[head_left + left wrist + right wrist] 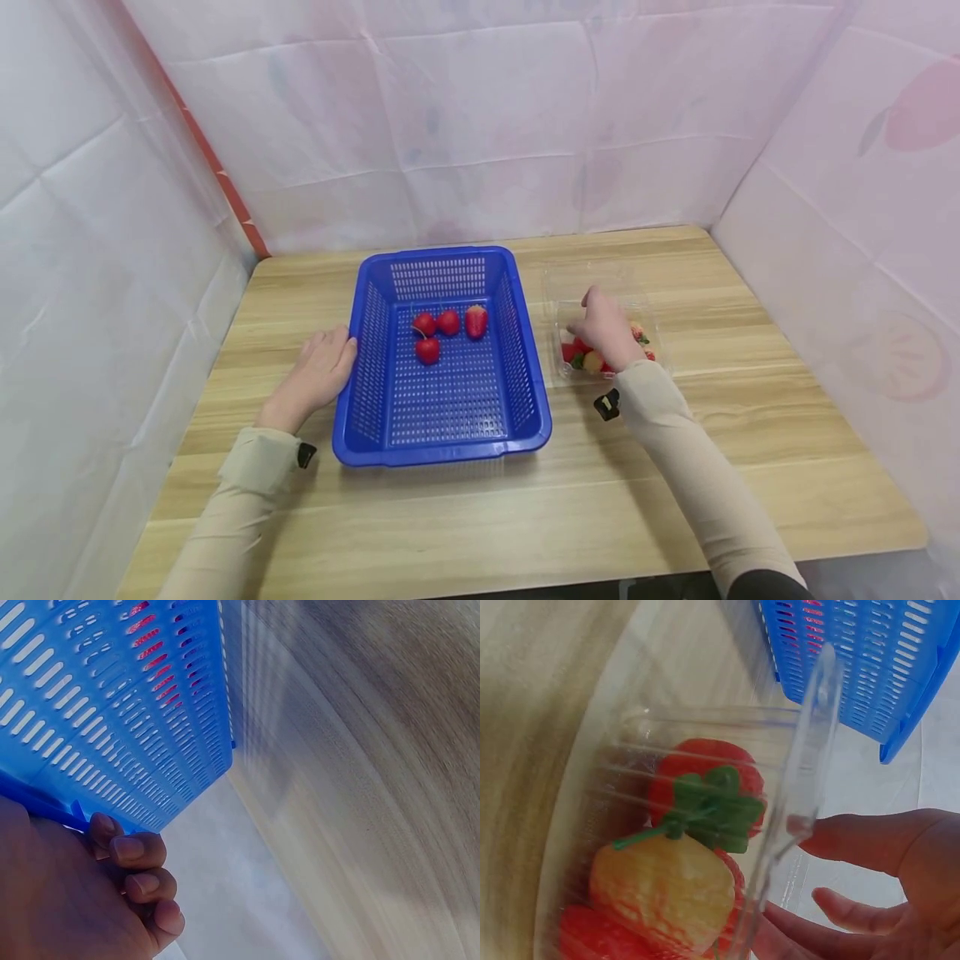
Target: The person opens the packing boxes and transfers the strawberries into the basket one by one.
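A blue plastic basket (442,454) stands on the table, holding three red cherries (427,350) with thin stems and one strawberry (476,322). My left hand (321,367) grips the basket's left rim; in the left wrist view its fingers (142,851) curl beneath that rim. To the right, my right hand (609,329) reaches over a clear plastic box (566,371) of strawberries. In the right wrist view, the thumb (847,836) lies at the box's rim and the other fingers are spread, partly hidden by the box wall. Inside are a red strawberry (705,772) with green leaves and a pale yellowish one (664,889).
Behind the box, its transparent lid (588,279) lies folded back. The wooden table (465,533) ends at a front edge near me. White printed sheets (487,125) hang behind it and on both sides.
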A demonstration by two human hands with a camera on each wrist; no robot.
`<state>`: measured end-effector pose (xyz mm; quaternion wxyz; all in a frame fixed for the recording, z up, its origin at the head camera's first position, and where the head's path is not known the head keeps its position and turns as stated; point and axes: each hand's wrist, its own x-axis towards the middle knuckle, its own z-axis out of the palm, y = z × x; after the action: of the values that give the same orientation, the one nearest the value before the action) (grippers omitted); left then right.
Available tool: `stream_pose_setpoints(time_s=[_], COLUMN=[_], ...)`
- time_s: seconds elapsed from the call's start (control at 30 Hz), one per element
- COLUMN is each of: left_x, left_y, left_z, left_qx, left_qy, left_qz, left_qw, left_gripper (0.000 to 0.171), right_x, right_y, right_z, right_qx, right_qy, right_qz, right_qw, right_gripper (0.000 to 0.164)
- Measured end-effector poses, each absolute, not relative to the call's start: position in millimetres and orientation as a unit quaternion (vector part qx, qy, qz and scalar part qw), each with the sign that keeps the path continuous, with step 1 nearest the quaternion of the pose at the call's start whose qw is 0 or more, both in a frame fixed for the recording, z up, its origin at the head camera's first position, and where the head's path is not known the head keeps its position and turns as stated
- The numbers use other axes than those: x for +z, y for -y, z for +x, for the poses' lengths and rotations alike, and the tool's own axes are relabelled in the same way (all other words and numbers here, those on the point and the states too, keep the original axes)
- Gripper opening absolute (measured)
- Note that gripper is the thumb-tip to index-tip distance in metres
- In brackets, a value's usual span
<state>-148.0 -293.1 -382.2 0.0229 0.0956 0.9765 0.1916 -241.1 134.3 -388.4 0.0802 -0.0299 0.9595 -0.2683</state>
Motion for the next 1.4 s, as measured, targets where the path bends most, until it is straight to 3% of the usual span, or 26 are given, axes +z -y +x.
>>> stream_pose_setpoints(time_s=[0.23,0.77,1.4], left_x=[-384.1,-386.3,-384.3], left_y=[293.0,292.7,293.8], left_z=[-148.4,-148.0,-148.8], left_qx=[0.191,0.189,0.193], left_qy=[-0.977,-0.977,-0.976], left_qz=[0.093,0.095,0.096], left_qw=[0.019,0.011,0.018], left_gripper=[0.034,0.033,0.033], right_x=[-393.5,-412.8,-397.0], right_y=[-135.5,-129.6,-133.2], right_z=[-235.1,-232.2,-225.6], right_qx=[-0.235,-0.23,-0.279], right_qy=[-0.968,-0.97,-0.957], right_qz=[-0.051,-0.042,-0.059], right_qw=[0.071,0.067,0.048], right_gripper=[0.026,0.011,0.027])
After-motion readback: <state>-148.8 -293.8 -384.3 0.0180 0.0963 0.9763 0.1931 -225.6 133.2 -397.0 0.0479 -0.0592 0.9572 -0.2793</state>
